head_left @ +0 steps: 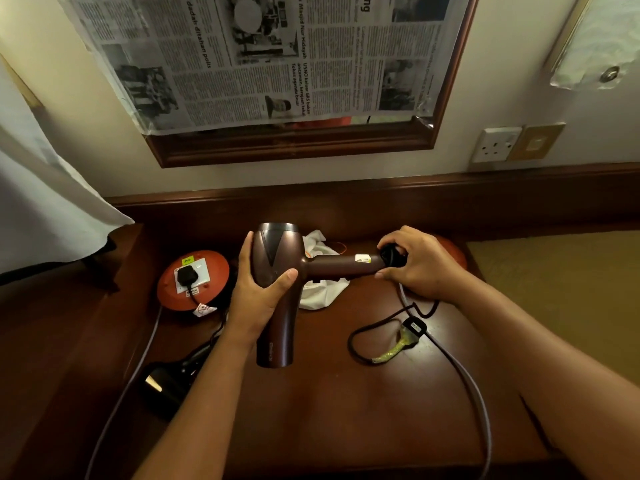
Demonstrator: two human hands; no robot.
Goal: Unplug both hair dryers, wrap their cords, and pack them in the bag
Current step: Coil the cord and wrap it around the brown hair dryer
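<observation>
I hold a brown hair dryer point(277, 299) above the dark wooden table point(346, 410). My left hand point(258, 289) grips its barrel. My right hand point(420, 265) closes around the end of its handle, where the black cord comes out. That cord point(367, 332) loops on the table to its loose plug point(414, 327), which has a yellow-green tie. A second, black hair dryer point(166, 382) lies at the left. A black plug point(185, 273) sits in the socket of an orange round extension reel point(194, 280). A white cloth bag point(320, 271) lies behind the brown dryer.
A thick grey cable point(474, 386) runs across the right of the table toward the front edge. Another grey cable point(138, 358) leaves the reel toward the left front. A wall socket point(495, 145) sits at the upper right. A newspaper-covered mirror point(263, 60) hangs above.
</observation>
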